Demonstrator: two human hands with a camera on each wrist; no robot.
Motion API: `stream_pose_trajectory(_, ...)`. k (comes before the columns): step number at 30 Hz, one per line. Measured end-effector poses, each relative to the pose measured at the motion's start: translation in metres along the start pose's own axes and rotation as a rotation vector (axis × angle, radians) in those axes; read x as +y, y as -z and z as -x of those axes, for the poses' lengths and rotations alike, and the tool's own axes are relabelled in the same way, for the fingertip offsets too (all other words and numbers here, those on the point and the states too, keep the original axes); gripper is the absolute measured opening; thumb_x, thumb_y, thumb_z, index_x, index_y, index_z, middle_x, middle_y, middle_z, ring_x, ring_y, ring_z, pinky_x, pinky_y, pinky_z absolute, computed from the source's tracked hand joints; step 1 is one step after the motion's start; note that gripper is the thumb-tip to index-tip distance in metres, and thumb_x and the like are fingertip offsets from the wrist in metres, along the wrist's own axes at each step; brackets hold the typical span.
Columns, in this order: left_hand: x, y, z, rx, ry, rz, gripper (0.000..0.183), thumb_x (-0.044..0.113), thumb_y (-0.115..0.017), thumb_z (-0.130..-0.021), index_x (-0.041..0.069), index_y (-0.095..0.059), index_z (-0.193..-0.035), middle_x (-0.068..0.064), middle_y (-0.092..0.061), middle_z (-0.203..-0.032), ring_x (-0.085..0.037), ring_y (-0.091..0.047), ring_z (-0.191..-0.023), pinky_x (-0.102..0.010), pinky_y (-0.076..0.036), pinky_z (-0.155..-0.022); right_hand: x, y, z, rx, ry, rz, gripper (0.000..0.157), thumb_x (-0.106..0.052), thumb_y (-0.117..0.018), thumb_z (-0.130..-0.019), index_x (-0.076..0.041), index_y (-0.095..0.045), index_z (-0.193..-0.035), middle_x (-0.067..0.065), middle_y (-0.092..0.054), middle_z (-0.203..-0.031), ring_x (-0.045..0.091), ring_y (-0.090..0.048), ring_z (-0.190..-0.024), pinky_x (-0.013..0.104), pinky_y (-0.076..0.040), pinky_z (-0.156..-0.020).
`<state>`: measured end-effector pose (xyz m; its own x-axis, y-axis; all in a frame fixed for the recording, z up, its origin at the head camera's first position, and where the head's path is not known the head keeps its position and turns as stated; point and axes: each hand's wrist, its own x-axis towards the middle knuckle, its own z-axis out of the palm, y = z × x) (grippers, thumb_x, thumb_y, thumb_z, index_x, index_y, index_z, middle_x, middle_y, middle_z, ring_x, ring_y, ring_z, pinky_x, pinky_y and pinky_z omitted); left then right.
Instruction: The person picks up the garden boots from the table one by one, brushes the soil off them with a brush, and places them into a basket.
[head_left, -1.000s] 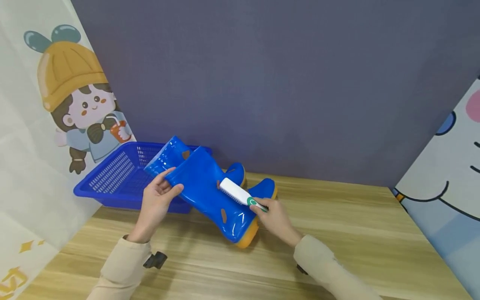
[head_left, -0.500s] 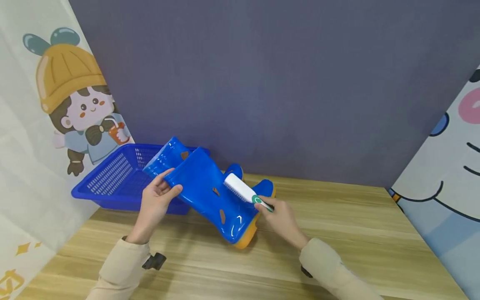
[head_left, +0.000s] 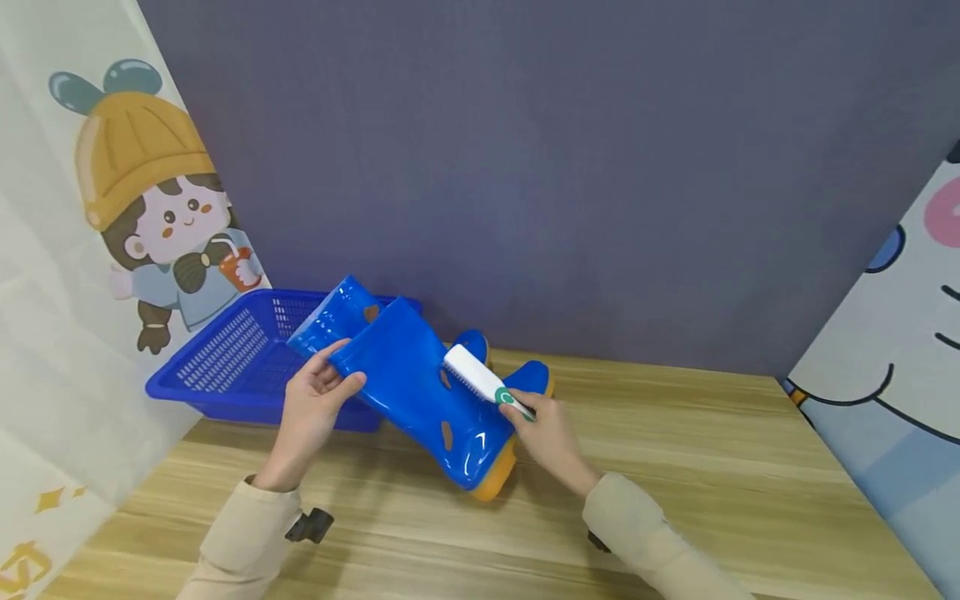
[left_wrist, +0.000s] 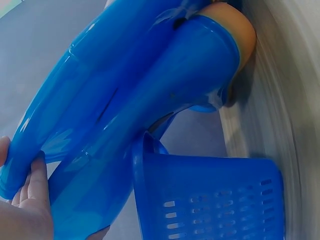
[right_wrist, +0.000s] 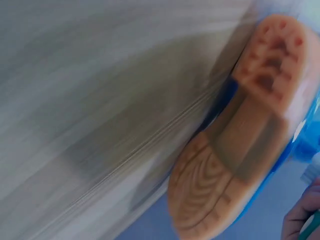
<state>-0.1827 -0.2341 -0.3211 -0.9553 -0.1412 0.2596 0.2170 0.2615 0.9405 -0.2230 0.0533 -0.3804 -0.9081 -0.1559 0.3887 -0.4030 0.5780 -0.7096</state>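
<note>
Two blue rubber boots with orange soles lean together at a tilt. My left hand [head_left: 311, 412] grips the top rim of the nearer boot [head_left: 408, 375], thumb outside and fingers inside the opening, as the left wrist view shows. Brown patches mark its shaft. Behind it the other boot [head_left: 337, 312] rests over the basket's edge. My right hand [head_left: 551, 437] holds a white and green brush [head_left: 472, 371] by its handle, bristles down at the nearer boot's shaft. In the right wrist view the treaded sole [right_wrist: 200, 195] faces the camera, and only part of the right hand [right_wrist: 302, 212] shows.
A blue slotted plastic basket [head_left: 277, 412] stands behind the left hand on the wood-grain table [head_left: 675, 467]. A grey panel [head_left: 570, 183] rises at the back, with cartoon-printed walls at both sides.
The brush in my right hand has made small strokes over the boot's shaft, first right, then slightly back left. My left hand keeps its grip on the boot, which stays nearly still.
</note>
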Motion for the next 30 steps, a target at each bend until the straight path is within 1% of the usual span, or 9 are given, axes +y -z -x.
stream_pose_trajectory(3,0.0,0.002,0.0,0.017,-0.003,-0.015,0.056,0.028,-0.061,-0.088,0.012,-0.04,-0.138,-0.007,-0.059,-0.113,0.004,-0.057,-0.091,-0.011,-0.046,-0.079,0.002,0.005,-0.002,0.036,-0.016,-0.033,0.03,-0.017,-0.066,-0.085,0.0,-0.066,-0.109,0.011,-0.067,-0.085,0.008,-0.047,-0.053,0.018,-0.039,-0.045)
stream_pose_trajectory(6,-0.001,0.002,0.0,0.013,0.002,-0.015,0.057,0.028,-0.061,-0.088,0.012,-0.039,-0.138,-0.01,-0.058,-0.117,0.005,-0.057,-0.092,-0.011,-0.046,-0.079,-0.001,0.008,-0.002,0.042,0.007,-0.034,0.03,-0.018,-0.066,-0.085,0.0,-0.066,-0.109,0.01,-0.068,-0.084,0.008,-0.048,-0.053,0.018,-0.04,-0.045)
stream_pose_trajectory(10,-0.002,0.002,0.0,0.0,0.008,-0.004,0.057,0.028,-0.06,-0.089,0.012,-0.037,-0.139,-0.016,-0.055,-0.123,0.006,-0.057,-0.094,-0.01,-0.046,-0.081,-0.003,0.005,0.002,-0.002,0.034,0.001,0.031,-0.021,-0.068,-0.084,-0.004,-0.067,-0.109,0.008,-0.069,-0.09,0.007,-0.05,-0.058,0.018,-0.043,-0.049)
stream_pose_trajectory(14,-0.002,0.001,0.0,0.0,0.003,-0.002,0.056,0.028,-0.06,-0.089,0.012,-0.038,-0.139,-0.012,-0.056,-0.12,0.004,-0.058,-0.094,-0.011,-0.046,-0.081,0.002,0.003,0.004,-0.043,0.043,0.02,0.031,-0.02,-0.068,-0.083,-0.004,-0.067,-0.109,0.008,-0.069,-0.093,0.006,-0.05,-0.059,0.018,-0.043,-0.05)
stream_pose_trajectory(20,0.0,0.001,0.001,0.006,0.004,-0.004,0.056,0.029,-0.06,-0.089,0.013,-0.039,-0.138,-0.001,-0.059,-0.111,0.002,-0.057,-0.09,-0.011,-0.046,-0.08,0.012,0.01,0.005,-0.062,-0.04,0.017,0.031,-0.02,-0.066,-0.085,-0.004,-0.066,-0.112,0.007,-0.067,-0.088,0.009,-0.044,-0.053,0.019,-0.037,-0.044)
stream_pose_trajectory(23,0.0,0.0,0.001,0.007,0.01,-0.007,0.056,0.029,-0.061,-0.089,0.014,-0.039,-0.138,0.004,-0.06,-0.105,0.001,-0.056,-0.087,-0.011,-0.045,-0.079,0.017,0.017,0.006,-0.055,-0.085,0.028,0.032,-0.02,-0.066,-0.085,-0.005,-0.066,-0.113,0.006,-0.064,-0.081,0.01,-0.041,-0.051,0.02,-0.035,-0.043)
stream_pose_trajectory(25,0.0,0.0,0.001,0.008,0.012,-0.006,0.056,0.028,-0.061,-0.089,0.013,-0.039,-0.138,0.002,-0.06,-0.105,0.002,-0.055,-0.086,-0.011,-0.045,-0.079,0.019,0.02,0.006,-0.047,-0.112,0.025,0.032,-0.021,-0.066,-0.085,-0.006,-0.065,-0.113,0.006,-0.061,-0.076,0.011,-0.04,-0.049,0.021,-0.034,-0.041)
stream_pose_trajectory(27,0.0,0.0,0.0,0.005,0.01,0.0,0.056,0.027,-0.06,-0.089,0.012,-0.039,-0.138,-0.005,-0.06,-0.112,0.004,-0.055,-0.088,-0.01,-0.045,-0.08,0.021,0.024,0.006,-0.034,-0.122,0.02,0.032,-0.021,-0.066,-0.085,-0.005,-0.065,-0.113,0.006,-0.061,-0.074,0.01,-0.039,-0.048,0.021,-0.033,-0.041)
stream_pose_trajectory(30,0.0,0.0,0.0,-0.002,0.008,0.016,0.057,0.026,-0.06,-0.089,0.01,-0.037,-0.139,-0.016,-0.055,-0.124,0.008,-0.056,-0.094,-0.009,-0.045,-0.081,0.02,0.029,0.004,-0.009,-0.127,-0.005,0.033,-0.021,-0.066,-0.085,-0.004,-0.065,-0.113,0.009,-0.064,-0.077,0.01,-0.04,-0.046,0.021,-0.033,-0.04)
